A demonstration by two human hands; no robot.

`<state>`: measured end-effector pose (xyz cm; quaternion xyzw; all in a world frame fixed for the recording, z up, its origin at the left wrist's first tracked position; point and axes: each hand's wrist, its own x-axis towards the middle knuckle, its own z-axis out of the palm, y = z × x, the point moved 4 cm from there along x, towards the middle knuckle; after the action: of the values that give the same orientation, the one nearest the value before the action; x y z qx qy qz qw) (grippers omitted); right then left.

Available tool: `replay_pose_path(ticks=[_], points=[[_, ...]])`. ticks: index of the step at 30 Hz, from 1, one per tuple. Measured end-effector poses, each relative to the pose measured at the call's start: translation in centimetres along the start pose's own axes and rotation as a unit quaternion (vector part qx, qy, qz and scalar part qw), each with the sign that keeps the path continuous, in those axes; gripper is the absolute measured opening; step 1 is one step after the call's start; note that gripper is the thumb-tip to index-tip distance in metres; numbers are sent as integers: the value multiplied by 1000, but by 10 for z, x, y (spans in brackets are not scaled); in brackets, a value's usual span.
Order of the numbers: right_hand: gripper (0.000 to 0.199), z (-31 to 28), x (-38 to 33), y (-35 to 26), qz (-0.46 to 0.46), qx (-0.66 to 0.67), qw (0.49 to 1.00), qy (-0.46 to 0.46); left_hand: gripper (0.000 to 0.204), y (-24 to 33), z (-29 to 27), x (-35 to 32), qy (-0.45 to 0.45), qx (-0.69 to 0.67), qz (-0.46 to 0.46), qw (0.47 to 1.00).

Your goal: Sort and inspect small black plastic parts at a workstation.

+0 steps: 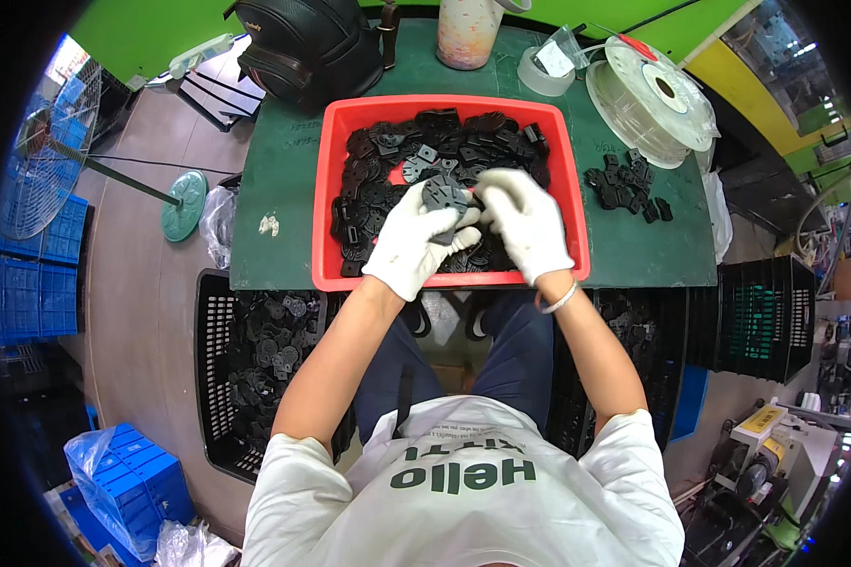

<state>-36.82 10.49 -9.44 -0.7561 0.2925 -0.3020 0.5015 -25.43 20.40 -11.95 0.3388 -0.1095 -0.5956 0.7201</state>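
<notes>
Well, the left hand (409, 241) has its grip closed on a dark part (444, 195) over the red bin (323, 217); at its three o'clock, the right hand (528, 225) (blurred, its grip I cannot tell) could bump the part loose.

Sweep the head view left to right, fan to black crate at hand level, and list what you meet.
Fan → pale scrap → left hand → right hand → small pile of black parts → black crate.
</notes>
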Motion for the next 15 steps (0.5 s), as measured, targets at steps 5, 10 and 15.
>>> replay_pose_path(ticks=[5, 10, 15], points=[[25, -51, 30, 13, -9, -262, 965, 5, 34, -1, -14, 4, 78, -64, 38, 994], [45, -21, 22, 13, -157, -427, 877, -153, 34, -1, -19, 6, 80, -86, 46, 992], [27, -10, 25, 14, -200, -421, 877, -116, 33, -2, -18, 5, 83, -94, 44, 991]])
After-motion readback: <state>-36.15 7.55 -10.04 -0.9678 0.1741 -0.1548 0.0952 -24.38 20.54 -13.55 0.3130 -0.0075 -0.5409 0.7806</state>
